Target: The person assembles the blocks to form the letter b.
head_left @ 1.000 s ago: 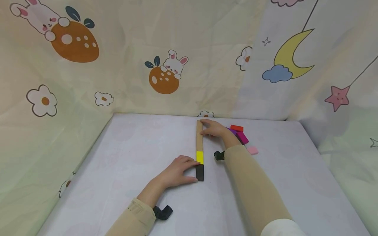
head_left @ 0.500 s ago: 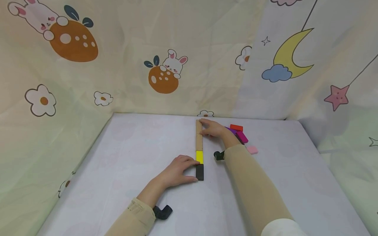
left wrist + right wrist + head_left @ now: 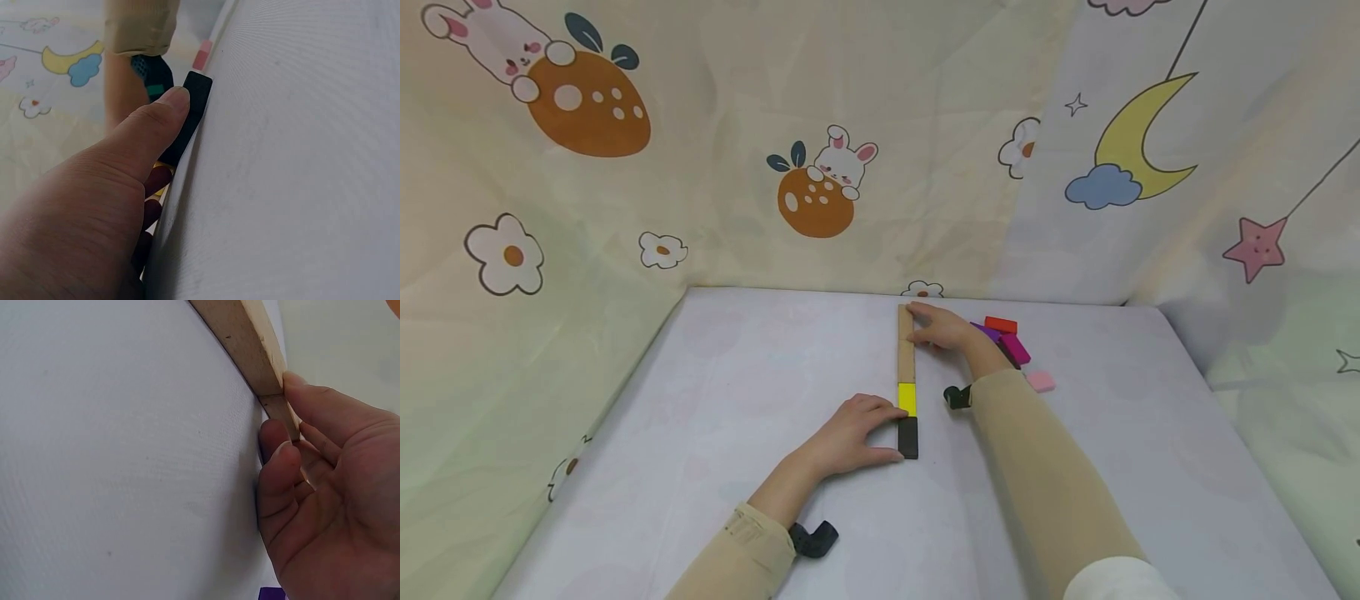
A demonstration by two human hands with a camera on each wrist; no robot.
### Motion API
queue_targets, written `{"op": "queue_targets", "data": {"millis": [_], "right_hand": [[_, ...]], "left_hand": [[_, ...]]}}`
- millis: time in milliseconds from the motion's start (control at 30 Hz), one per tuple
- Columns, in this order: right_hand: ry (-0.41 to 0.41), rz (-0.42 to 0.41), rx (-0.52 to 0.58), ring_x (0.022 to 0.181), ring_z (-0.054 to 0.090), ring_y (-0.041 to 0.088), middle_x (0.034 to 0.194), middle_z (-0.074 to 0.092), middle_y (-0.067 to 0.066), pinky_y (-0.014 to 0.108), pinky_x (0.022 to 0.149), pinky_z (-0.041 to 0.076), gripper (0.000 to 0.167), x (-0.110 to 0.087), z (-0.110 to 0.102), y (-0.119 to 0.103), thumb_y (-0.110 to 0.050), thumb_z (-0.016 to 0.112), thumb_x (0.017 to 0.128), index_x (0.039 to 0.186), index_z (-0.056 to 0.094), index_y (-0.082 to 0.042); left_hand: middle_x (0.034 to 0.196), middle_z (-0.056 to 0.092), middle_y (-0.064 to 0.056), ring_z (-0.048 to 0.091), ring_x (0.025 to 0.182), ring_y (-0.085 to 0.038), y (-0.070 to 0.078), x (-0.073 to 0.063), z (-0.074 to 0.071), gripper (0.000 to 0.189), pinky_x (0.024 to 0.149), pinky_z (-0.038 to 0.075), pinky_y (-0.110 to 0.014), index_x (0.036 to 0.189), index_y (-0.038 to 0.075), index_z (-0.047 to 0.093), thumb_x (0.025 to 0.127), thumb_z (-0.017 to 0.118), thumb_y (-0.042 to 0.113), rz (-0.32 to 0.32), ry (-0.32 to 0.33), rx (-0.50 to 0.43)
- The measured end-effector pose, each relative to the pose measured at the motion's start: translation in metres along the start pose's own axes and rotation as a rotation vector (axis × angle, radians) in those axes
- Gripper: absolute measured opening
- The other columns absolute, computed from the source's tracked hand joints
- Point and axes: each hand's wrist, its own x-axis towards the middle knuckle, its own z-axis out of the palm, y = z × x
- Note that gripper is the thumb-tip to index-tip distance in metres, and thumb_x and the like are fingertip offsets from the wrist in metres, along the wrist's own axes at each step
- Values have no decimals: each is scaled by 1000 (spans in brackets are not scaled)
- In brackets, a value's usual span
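Two plain wooden blocks, a yellow block [image 3: 907, 397] and a black block [image 3: 908, 439] lie end to end in a straight row running away from me. At the near end my left hand [image 3: 847, 435] grips the black block, thumb at its near end and a finger by its joint with the yellow one. My right hand [image 3: 943, 326] holds the far wooden block [image 3: 905, 321] from the right side, its thumb by the joint with the near wooden block [image 3: 906, 361]. In the right wrist view, fingers partly hide the far wooden block [image 3: 280, 412].
Right of the row, partly behind the right wrist, lie red [image 3: 1001, 325], purple [image 3: 985, 331], magenta [image 3: 1015, 348] and dark blocks, with a pink block [image 3: 1041, 382] nearer. A patterned cloth wall [image 3: 737, 258] rises just behind the white table [image 3: 737, 375].
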Motion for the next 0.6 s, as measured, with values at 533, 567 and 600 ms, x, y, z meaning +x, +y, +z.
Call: {"op": "queue_targets", "data": {"millis": [533, 567, 600], "right_hand": [[124, 33, 21, 72, 60, 23, 128, 56, 9, 29, 63, 54, 55, -36, -4, 7, -36, 62, 97, 148, 44, -31], [134, 35, 25, 70, 60, 24, 127, 56, 9, 29, 63, 54, 54, -42, -6, 8, -36, 62, 97, 147, 45, -31], [145, 37, 30, 69, 60, 24, 125, 57, 9, 30, 63, 55, 53, -48, -7, 9, -36, 62, 97, 146, 45, -31]], "left_hand": [[133, 55, 10, 47, 127, -13, 4, 0, -3, 62, 113, 37, -38, 138, 34, 55, 84, 69, 60, -67, -56, -19], [133, 55, 10, 47, 127, -13, 4, -1, -3, 62, 113, 37, -38, 138, 34, 55, 84, 69, 60, -66, -55, -20], [133, 55, 10, 47, 127, -13, 4, -1, -4, 62, 113, 37, -38, 138, 33, 55, 84, 69, 59, -64, -52, -19]]}}
